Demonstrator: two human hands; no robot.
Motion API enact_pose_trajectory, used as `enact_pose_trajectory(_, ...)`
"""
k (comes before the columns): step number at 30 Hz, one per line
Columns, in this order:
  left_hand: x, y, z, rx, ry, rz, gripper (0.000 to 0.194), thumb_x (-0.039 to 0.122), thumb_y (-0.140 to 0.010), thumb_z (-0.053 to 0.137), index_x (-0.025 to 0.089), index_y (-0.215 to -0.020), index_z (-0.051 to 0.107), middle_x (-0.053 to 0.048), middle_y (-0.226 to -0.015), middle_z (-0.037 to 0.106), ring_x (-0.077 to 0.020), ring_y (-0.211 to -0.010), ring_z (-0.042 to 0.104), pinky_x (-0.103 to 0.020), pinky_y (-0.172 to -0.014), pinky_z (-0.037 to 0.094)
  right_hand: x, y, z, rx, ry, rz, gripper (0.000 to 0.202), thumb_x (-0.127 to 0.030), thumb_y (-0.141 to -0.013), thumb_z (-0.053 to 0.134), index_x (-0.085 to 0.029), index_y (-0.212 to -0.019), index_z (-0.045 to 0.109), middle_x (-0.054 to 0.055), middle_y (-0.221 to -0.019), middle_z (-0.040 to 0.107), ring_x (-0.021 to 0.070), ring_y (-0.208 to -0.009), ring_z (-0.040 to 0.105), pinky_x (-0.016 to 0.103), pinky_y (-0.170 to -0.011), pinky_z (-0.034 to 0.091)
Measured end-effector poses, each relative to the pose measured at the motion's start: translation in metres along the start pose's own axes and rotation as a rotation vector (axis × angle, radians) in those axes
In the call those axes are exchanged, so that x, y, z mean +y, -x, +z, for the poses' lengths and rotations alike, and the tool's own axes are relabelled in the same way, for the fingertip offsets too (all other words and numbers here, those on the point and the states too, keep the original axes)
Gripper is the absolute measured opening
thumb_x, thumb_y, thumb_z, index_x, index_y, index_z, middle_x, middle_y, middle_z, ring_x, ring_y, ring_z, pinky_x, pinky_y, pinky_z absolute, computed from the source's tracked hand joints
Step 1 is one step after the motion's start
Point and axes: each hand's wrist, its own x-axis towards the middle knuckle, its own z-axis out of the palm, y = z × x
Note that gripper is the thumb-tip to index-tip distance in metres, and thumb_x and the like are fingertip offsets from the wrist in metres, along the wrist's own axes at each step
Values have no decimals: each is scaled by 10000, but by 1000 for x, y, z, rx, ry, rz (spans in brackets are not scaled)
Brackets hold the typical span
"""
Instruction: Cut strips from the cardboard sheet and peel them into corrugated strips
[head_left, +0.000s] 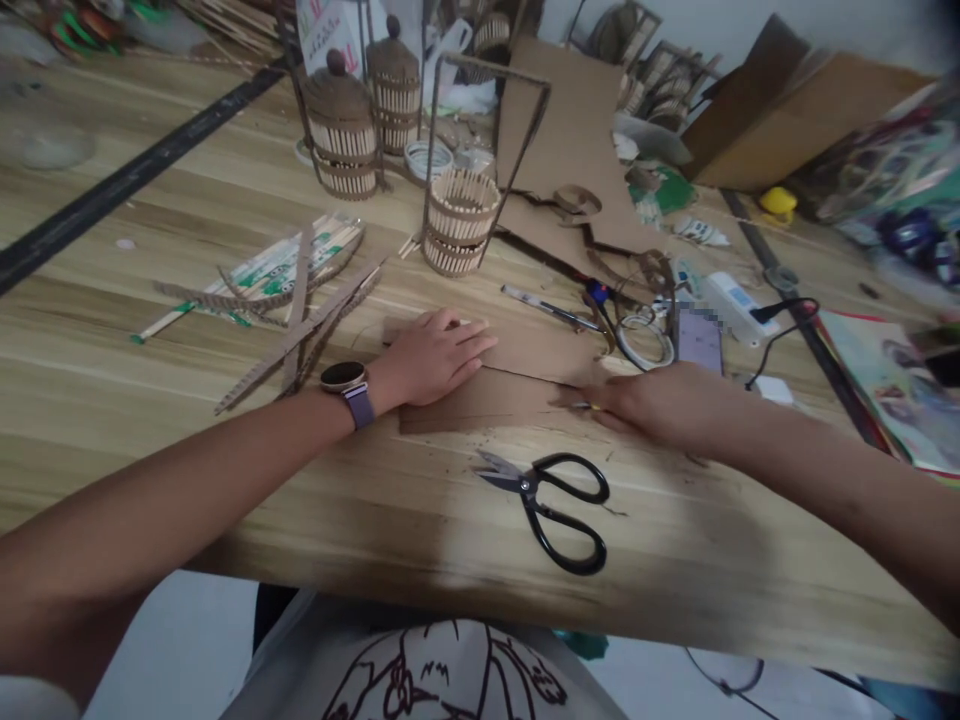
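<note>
My left hand (442, 355) lies flat with fingers spread on a piece of brown cardboard (540, 345), pressing it to the table. Along this piece's lower edge shows another strip of cardboard (480, 400), with a dark line between the two. At their right end my right hand (645, 405) is closed around a thin pointed tool (582, 405); only its tip with a bit of yellow shows, so its kind is unclear. Just below the cardboard lie black-handled scissors (529, 485), blades parted and pointing left.
Cardboard strips (300, 335) and a packet of sticks (300, 250) lie to the left. Behind stand a small stick basket with a tall frame (461, 215) and lidded lanterns (341, 130). A utility knife (551, 307), tape roll (643, 342), phone (699, 340) and power strip (735, 305) lie to the right.
</note>
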Motion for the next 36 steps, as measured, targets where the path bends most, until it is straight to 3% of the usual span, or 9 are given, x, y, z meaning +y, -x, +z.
enact_pose_trajectory(6,-3,0,1,21,37,-26,458,339,-998,385,119,-1387,489,-100,-1410,554,-310,-1170,472,-464,-1004,388,4,-30,-26,165,-7,265,416,-461,-1007,296,-187,-1171,562,129,-955,708,252,-765,662,268,-522,301)
enact_pose_trajectory(12,-9,-2,5,80,116,-68,405,336,-976,447,96,-1280,562,-153,-1278,613,-278,-1165,516,-436,-1019,405,-9,-84,-27,333,-65,264,385,-384,-1004,353,-135,-1249,515,185,-1175,613,255,-888,642,297,-644,409)
enact_pose_trajectory(15,-11,-2,5,92,137,-72,367,313,-970,458,108,-1245,588,-142,-1246,630,-268,-1144,529,-440,-1003,423,-13,-92,-22,387,-74,253,412,-379,-987,425,-131,-1309,497,189,-1226,588,295,-1068,583,334,-775,425)
enact_pose_trajectory(19,-16,-3,5,93,132,-68,329,297,-975,457,119,-1200,618,-122,-1211,658,-252,-1106,558,-421,-977,447,-18,-70,-10,530,-94,92,369,-385,-995,420,-135,-1214,582,168,-1130,629,280,-1061,567,351,-831,401)
enact_pose_trajectory(23,-15,-9,2,101,109,-74,299,257,-975,448,131,-1168,638,-128,-1163,682,-266,-1089,577,-451,-955,461,-20,-30,14,474,-172,-206,422,-508,-965,460,-176,-1166,624,127,-1068,665,245,-970,614,336,-786,427)
enact_pose_trajectory(25,-7,-9,-6,129,48,-105,296,216,-967,435,121,-1146,650,-167,-1204,656,-308,-1140,548,-496,-966,448,-16,-11,29,448,-204,-147,471,-539,-934,502,-169,-1206,608,152,-1133,650,266,-1002,617,348,-775,446)
enact_pose_trajectory(27,6,-1,-18,177,-91,-178,312,168,-952,419,123,-1166,641,-200,-1344,559,-349,-1219,498,-523,-978,439,-11,4,44,427,-269,52,484,-521,-936,508,-162,-1254,576,167,-1167,635,280,-993,627,352,-742,465)
enact_pose_trajectory(30,29,26,-35,94,-149,-296,363,190,-945,433,91,-1264,572,-243,-1325,548,-377,-1161,548,-550,-930,476,-9,19,61,420,-448,301,396,-410,-965,472,-151,-1251,562,162,-1174,631,263,-971,646,357,-763,493)
enact_pose_trajectory(36,54,81,-44,-45,192,-411,406,346,-939,443,166,-1284,561,-171,-1372,540,-328,-1247,541,-474,-965,516,-38,12,73,665,-743,353,317,-299,-925,479,-178,-1199,583,151,-1210,592,257,-1110,599,420,-944,484)
